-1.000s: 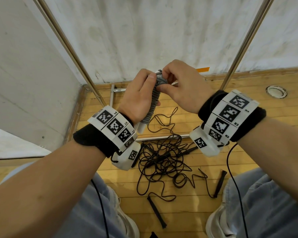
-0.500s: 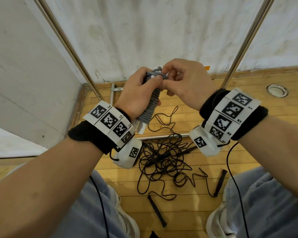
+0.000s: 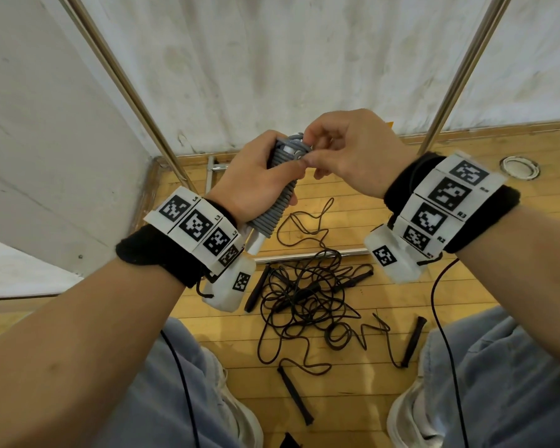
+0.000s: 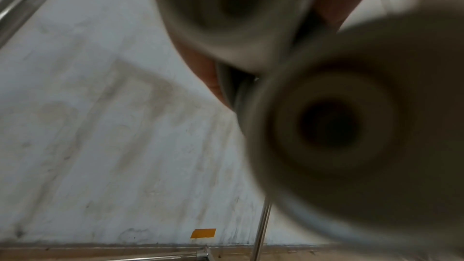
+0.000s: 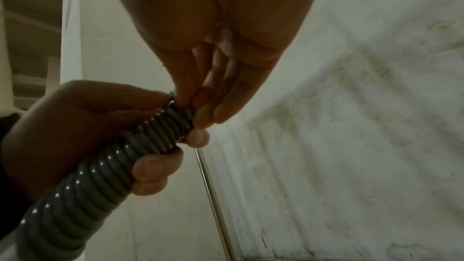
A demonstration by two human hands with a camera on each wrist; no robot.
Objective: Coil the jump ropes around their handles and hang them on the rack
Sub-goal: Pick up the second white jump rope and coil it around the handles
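Note:
A grey jump rope (image 3: 277, 210) is wound in tight coils round its two white handles, held in front of my chest. My left hand (image 3: 259, 182) grips this bundle round its middle. My right hand (image 3: 333, 156) pinches the rope's end at the top of the bundle (image 5: 180, 114). In the left wrist view the two round handle butts (image 4: 326, 126) fill the picture, blurred. In the right wrist view the grey coils (image 5: 105, 178) run from lower left up to my fingertips (image 5: 200, 138).
A tangle of black jump ropes (image 3: 307, 295) with black handles (image 3: 295, 396) lies on the wooden floor between my feet. Metal rack poles (image 3: 126, 82) (image 3: 456, 76) rise on both sides before a white wall. A floor bar (image 3: 307, 255) crosses behind the tangle.
The bundle has been lifted a little and tilted in my left hand. My right hand's fingers have shifted over its top end.

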